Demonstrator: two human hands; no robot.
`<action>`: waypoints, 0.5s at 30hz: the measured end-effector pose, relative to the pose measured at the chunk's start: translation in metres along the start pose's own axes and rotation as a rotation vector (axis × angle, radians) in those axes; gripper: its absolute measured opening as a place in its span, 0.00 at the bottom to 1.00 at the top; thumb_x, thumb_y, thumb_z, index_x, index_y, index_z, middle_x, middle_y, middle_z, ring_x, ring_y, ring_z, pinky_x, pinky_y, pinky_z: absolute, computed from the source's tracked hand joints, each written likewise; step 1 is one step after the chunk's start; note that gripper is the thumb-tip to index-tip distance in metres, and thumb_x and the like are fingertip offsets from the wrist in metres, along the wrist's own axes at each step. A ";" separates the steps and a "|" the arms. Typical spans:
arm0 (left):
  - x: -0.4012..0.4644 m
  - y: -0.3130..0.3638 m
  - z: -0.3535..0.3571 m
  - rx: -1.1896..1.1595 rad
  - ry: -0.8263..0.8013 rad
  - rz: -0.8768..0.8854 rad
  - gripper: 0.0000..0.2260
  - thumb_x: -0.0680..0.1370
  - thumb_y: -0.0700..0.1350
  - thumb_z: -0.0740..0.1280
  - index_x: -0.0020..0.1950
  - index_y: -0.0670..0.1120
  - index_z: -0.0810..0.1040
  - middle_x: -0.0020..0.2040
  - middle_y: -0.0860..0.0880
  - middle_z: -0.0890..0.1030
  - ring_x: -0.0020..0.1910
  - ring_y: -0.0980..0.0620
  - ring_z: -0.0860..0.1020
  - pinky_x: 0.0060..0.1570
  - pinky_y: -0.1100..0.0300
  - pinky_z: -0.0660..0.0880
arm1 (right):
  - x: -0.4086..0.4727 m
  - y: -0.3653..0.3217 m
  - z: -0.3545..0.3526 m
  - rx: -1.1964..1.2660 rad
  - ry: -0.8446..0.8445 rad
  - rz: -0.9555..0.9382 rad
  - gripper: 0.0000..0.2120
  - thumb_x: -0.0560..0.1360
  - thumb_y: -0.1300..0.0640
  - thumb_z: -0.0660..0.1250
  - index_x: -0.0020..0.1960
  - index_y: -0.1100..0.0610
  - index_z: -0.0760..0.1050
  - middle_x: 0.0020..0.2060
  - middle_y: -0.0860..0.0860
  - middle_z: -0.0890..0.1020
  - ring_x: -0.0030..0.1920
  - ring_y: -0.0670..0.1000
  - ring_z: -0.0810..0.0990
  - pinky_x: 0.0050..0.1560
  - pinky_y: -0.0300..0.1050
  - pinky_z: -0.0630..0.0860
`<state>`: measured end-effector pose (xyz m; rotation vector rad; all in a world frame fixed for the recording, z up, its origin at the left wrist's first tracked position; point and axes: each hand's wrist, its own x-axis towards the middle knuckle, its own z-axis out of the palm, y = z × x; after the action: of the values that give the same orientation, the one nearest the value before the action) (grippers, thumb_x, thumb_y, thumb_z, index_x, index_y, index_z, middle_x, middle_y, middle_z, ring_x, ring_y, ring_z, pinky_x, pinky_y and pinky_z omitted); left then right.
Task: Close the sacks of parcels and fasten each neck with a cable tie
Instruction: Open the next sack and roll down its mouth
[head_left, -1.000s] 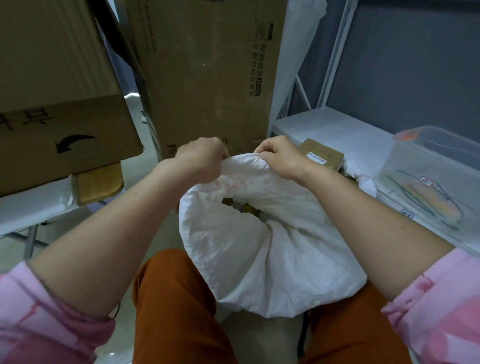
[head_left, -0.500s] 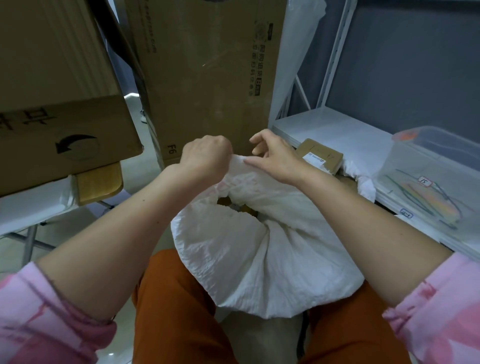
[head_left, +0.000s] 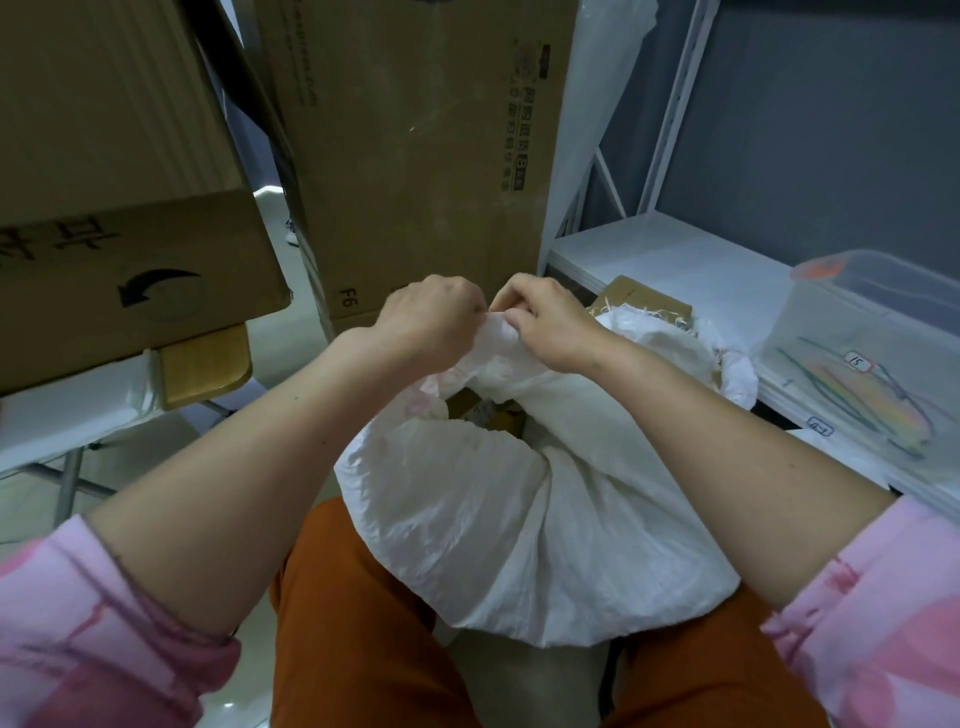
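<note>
One white woven sack (head_left: 519, 519) sits in the middle of the frame between the person's two knees in orange trousers (head_left: 353, 623), and its mouth isn't fully closed, there's a gap in the centre where a couple of brown parcels (head_left: 498, 413) peek out. Both hands are up at the top centre bunching the rim: the left hand (head_left: 428, 325) has its fingers curled tight round a wad of the fabric, and the right hand (head_left: 550, 327) is clenched on the same gathered edge right beside it, knuckles nearly touching. Two big cardboard boxes fill the upper part, one upper left (head_left: 119, 208) and one standing upright top centre (head_left: 415, 156). One clear plastic tub (head_left: 872, 312) sits on the white shelf (head_left: 675, 260) at the right, with thin coloured strips inside, probably the cable ties (head_left: 857, 405), too blurry to count.
</note>
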<state>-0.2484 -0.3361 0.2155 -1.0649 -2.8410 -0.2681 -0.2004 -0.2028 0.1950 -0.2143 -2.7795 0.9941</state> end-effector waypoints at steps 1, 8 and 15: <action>0.001 -0.002 0.002 0.028 0.016 -0.032 0.08 0.80 0.40 0.60 0.55 0.47 0.78 0.43 0.49 0.78 0.39 0.51 0.76 0.34 0.59 0.70 | -0.001 -0.001 0.000 0.004 0.013 -0.010 0.06 0.80 0.57 0.59 0.54 0.52 0.73 0.48 0.47 0.75 0.51 0.48 0.75 0.55 0.50 0.76; 0.001 -0.019 -0.003 0.107 0.033 -0.291 0.05 0.77 0.34 0.59 0.45 0.43 0.72 0.36 0.47 0.72 0.32 0.51 0.69 0.37 0.55 0.66 | -0.006 0.008 -0.009 -0.427 0.135 -0.017 0.09 0.79 0.57 0.61 0.56 0.53 0.78 0.52 0.53 0.77 0.55 0.52 0.73 0.48 0.45 0.70; 0.000 -0.001 -0.004 -0.128 0.028 -0.018 0.14 0.80 0.54 0.60 0.61 0.48 0.75 0.53 0.50 0.78 0.50 0.49 0.77 0.47 0.54 0.76 | 0.000 0.003 -0.007 0.064 -0.001 0.098 0.08 0.80 0.61 0.59 0.51 0.52 0.75 0.49 0.50 0.78 0.45 0.46 0.76 0.39 0.39 0.73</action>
<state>-0.2492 -0.3379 0.2191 -1.0489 -2.8424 -0.4681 -0.1985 -0.1968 0.1982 -0.3439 -2.7561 1.1035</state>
